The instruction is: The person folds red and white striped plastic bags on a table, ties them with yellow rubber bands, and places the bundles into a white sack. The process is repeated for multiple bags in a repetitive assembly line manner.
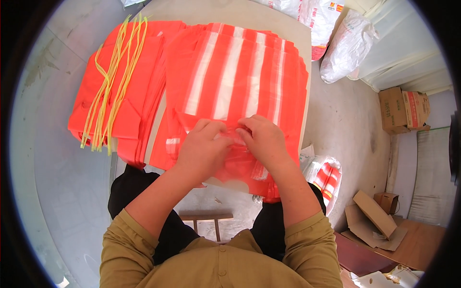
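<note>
A stack of thin red plastic bags (221,62) with whitish stripes covers the table in front of me. At its near edge my left hand (205,144) and my right hand (265,141) face each other, a short gap apart. Both have curled fingers and pinch the crumpled edge of the top red plastic bag (235,153). The fingertips are partly hidden by the hands and the shiny plastic. Left of this stack lies a folded red stack (127,103), with several yellow ties (115,91) lying across it.
The tan tabletop (216,12) shows behind the stacks. White sacks (348,45) stand on the floor at the far right. A clear bag of red-and-white rolls (328,180) sits right of my leg. Cardboard boxes (403,110) and an opened carton (372,223) lie farther right.
</note>
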The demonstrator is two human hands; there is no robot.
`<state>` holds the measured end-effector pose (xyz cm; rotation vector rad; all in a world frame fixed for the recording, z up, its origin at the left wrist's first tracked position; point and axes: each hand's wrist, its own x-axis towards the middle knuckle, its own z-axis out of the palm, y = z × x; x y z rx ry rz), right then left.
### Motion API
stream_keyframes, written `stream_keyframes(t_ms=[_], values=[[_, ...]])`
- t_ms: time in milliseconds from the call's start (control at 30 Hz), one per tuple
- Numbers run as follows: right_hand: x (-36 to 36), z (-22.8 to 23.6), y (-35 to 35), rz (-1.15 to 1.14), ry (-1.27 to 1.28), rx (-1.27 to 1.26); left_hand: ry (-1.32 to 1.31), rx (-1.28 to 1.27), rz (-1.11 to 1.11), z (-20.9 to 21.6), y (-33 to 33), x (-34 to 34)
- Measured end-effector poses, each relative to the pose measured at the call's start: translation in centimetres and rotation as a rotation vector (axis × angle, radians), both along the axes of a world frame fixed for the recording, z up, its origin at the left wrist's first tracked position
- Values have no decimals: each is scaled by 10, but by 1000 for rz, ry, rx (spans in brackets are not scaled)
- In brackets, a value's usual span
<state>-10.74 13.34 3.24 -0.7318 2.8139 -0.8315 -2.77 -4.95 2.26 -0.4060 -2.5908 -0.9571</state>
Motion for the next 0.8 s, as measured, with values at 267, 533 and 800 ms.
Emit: stream_keyframes(t_ms=[267,533,800], values=[[-3,-9,3,16,-64,-101,13,1,24,-7,2,-20],[1,3,7,47,76,-276,-128,56,81,-15,5,-33],[4,-5,14,417,180,-170,-159,10,149,-23,5,-37]])
